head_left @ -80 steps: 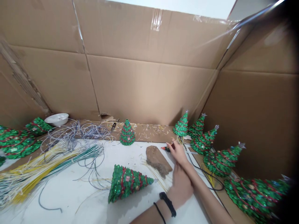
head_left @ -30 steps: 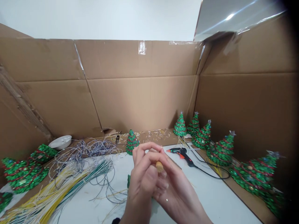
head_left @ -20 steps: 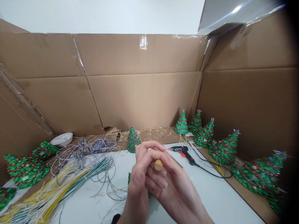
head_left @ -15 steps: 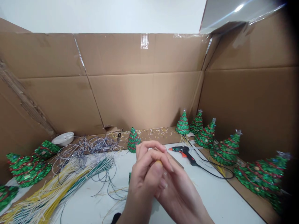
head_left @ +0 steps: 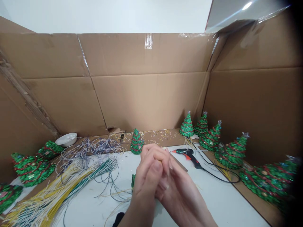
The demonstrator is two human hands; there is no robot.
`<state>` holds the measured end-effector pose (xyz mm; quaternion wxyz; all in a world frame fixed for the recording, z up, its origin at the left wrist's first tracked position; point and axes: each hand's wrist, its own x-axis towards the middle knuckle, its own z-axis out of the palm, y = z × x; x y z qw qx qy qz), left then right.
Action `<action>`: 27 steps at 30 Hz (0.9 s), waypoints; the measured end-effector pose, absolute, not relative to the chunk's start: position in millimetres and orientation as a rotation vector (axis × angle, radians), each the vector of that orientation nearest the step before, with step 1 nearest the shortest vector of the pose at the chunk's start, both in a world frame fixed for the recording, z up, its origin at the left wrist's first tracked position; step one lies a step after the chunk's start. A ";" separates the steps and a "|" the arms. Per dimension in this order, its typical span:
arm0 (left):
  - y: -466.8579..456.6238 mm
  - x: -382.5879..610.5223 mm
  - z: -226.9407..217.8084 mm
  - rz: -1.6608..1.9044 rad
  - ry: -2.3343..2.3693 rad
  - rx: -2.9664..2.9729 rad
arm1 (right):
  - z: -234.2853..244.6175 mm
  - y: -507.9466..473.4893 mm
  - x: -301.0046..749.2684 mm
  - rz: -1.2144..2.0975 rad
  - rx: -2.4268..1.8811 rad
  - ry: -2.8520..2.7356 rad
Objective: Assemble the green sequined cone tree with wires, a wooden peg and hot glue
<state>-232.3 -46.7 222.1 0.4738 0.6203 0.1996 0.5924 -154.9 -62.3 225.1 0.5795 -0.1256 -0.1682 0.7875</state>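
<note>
- Both hands meet at the centre of the view, raised above the white tabletop (head_left: 94, 205) and pressed against each other.
- Left hand (head_left: 148, 176): fingers folded narrow, thumb laid over the top, fingertips (head_left: 155, 154) bent down toward the thumb. A black wristband (head_left: 118, 217) shows at the wrist.
- A small tan piece (head_left: 162, 162) sits in the pinch between the left thumb and the fingertips. Only a sliver shows, and its kind cannot be told.
- Right hand (head_left: 180, 195): fingers curled in close, tips touching the left hand just beside the tan piece. Whether they also grip the piece cannot be told.
- A green sequinned part (head_left: 133, 181) shows low behind the left hand. A brown slab (head_left: 181, 164) shows behind the right fingers.
- A black and orange glue gun (head_left: 189, 154) lies on the tabletop to the right of the hands, apart from them. Its black cord (head_left: 213, 178) trails to the right.
- One small sequinned tree (head_left: 136, 146) stands upright beyond the hands.
- A row of sequinned trees (head_left: 230, 151) stands along the right cardboard wall (head_left: 255, 110).
- More sequinned trees (head_left: 33, 164) lie tilted at the left.
- A bundle of yellow, white and green wires (head_left: 59, 186) lies at the left of the tabletop, with grey wire loops (head_left: 94, 146) beyond it.
- A white bowl (head_left: 67, 139) sits near the back left corner.
</note>
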 end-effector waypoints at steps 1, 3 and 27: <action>-46.1 -232.0 221.8 1.454 0.490 1.507 | 224.4 -62.0 -155.0 1.840 -0.280 -0.414; -44.8 -232.1 221.3 1.429 0.478 1.495 | 222.9 -61.2 -154.9 1.837 -0.256 -0.433; -38.7 -236.6 214.8 1.308 0.496 1.399 | 222.7 -58.6 -159.5 1.837 -0.352 -0.513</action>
